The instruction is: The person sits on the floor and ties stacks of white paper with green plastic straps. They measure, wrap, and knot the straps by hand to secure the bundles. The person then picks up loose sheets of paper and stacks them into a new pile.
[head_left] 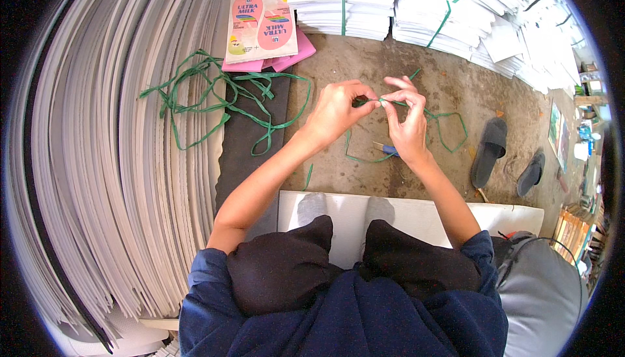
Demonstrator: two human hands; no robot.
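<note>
Above the floor in front of me, both hands pinch a thin green plastic string [452,115] and their fingertips meet. My left hand [338,109] closes thumb and forefinger on it. My right hand [407,121] pinches it from the other side, its other fingers partly lifted. One tail of the string loops out to the right of my right hand; another hangs down between my wrists. Whether there is a knot at the fingertips is too small to tell. Partly hidden behind my right wrist lies a tool with a blue handle [389,150].
A tangle of green string [215,93] lies at the left by a tall paper stack [124,129]. Behind it are a printed carton sheet [262,26] and pink sheets [294,54]. Tied white paper bundles [342,2] line the back. Black sandals [489,152] lie right.
</note>
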